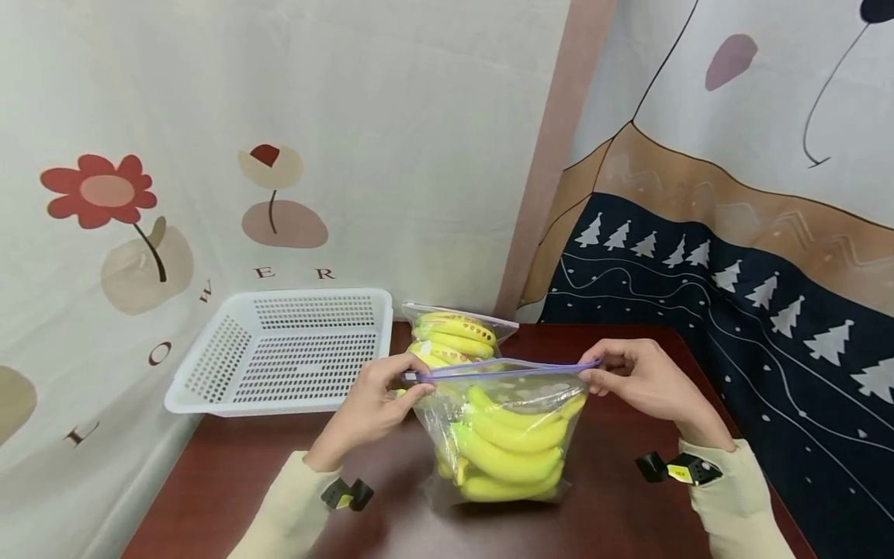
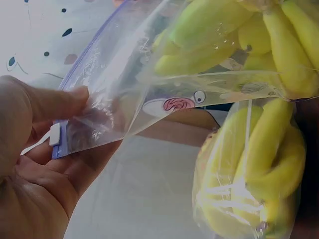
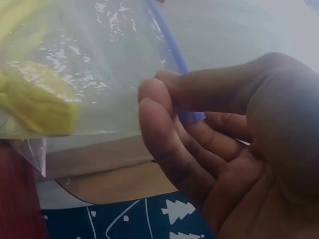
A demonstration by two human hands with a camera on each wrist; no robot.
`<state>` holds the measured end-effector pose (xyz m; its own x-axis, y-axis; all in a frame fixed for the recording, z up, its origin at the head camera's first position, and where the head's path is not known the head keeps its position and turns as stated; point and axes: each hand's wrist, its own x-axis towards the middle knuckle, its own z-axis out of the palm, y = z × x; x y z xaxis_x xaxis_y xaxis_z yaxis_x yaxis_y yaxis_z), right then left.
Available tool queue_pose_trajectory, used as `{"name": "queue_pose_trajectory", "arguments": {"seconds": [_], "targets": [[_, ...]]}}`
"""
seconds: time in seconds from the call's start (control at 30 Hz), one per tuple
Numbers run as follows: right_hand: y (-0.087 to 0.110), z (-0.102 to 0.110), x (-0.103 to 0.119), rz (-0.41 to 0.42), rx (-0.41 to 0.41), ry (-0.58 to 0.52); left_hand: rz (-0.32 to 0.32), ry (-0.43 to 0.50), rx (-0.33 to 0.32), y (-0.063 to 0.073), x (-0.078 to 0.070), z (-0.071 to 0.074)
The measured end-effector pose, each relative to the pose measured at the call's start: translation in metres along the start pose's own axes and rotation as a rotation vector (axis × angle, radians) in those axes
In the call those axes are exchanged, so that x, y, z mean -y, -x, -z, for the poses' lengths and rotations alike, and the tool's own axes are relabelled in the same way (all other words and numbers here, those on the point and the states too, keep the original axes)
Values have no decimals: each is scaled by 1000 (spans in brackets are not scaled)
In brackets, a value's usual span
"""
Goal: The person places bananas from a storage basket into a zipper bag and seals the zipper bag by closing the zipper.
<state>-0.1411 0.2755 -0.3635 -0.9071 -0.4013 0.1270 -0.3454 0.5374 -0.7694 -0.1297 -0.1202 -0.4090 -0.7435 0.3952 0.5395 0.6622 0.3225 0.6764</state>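
A clear zip bag (image 1: 517, 435) with a purple slider rim stands on the table, a bunch of yellow bananas (image 1: 506, 454) inside it. My left hand (image 1: 373, 407) pinches the rim's left corner, beside the white slider (image 2: 54, 134). At the opposite corner, my right hand (image 1: 646, 380) pinches the purple rim (image 3: 169, 42) between thumb and fingers. Between the hands the rim is stretched across, its two edges slightly apart in the middle. Behind it stands a second clear bag (image 1: 454, 334), also holding bananas; its lower part is hidden.
To the left, a white perforated plastic basket (image 1: 192, 397) sits at the back of the dark red table (image 1: 279, 454). A printed curtain (image 1: 419, 155) hangs behind the table, and dark patterned cloth (image 1: 768, 373) drapes along the right side.
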Motion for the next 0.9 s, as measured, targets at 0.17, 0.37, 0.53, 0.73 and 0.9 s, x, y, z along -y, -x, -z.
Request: {"name": "queue_pose_trajectory", "arguments": {"seconds": [0.17, 0.37, 0.53, 0.73, 0.9], "targets": [[2, -6, -3, 14, -86, 40, -45, -12, -42, 3, 7, -2], [4, -10, -3, 17, -169, 80, -45, 89, -130, 6, 11, -9], [4, -10, -3, -5, -228, 88, 94, 189, -203, 11, 10, -11], [5, -5, -3, 0, -204, 113, 295, 357, -180, 15, 7, -10], [6, -4, 8, 45, -254, 289, 400, 409, -171, 18, 1, -6]]}}
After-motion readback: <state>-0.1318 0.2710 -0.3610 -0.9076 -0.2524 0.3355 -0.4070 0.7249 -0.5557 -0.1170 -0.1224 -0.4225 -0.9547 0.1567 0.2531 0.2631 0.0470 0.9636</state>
